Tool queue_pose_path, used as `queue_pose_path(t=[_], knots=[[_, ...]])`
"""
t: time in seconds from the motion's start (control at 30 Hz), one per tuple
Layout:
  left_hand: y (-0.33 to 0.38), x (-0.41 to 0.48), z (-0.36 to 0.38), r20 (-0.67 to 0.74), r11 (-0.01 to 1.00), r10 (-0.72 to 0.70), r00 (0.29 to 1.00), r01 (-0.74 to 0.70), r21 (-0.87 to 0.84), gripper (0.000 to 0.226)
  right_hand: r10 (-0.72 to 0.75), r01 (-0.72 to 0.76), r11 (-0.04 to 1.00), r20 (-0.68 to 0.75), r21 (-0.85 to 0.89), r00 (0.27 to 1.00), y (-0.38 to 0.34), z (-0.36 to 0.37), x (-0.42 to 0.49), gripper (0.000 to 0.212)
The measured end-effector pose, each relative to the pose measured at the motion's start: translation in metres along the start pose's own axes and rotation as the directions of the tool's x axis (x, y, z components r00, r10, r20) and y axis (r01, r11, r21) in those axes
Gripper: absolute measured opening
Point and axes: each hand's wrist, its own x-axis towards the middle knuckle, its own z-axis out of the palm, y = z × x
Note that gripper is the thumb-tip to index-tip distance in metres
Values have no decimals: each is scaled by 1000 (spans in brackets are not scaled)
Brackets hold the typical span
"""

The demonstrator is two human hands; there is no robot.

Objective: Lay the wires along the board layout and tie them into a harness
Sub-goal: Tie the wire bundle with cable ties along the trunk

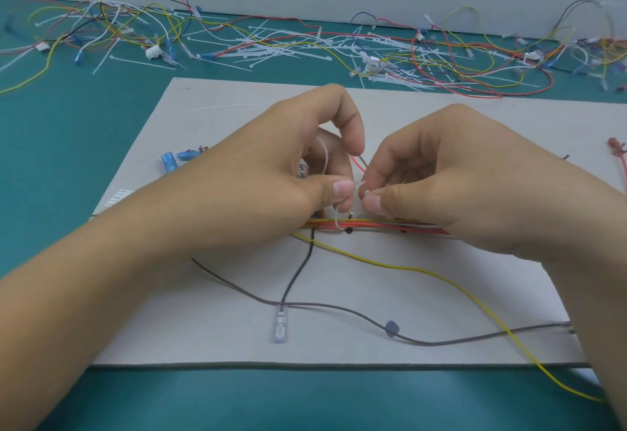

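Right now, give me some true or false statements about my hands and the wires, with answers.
Both the left hand and the right hand pinch a white cable tie. True.
The tie passes round the wire bundle. True.
The yellow wire stays inside the bundle. False: it branches off past the near edge of the board.
The spare ties lie on the board. False: they lie on the green table behind it.

Grey board (373, 345), teal table (68, 125), white zip tie (324, 159)
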Motion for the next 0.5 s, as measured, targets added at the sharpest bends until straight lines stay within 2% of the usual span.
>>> queue_pose_path(t=[0.5], knots=[[-1,-1,2,7,999,0,1000,-1,48,20,-18,18,1000,-17,-9,1000,1,-1,0,8]])
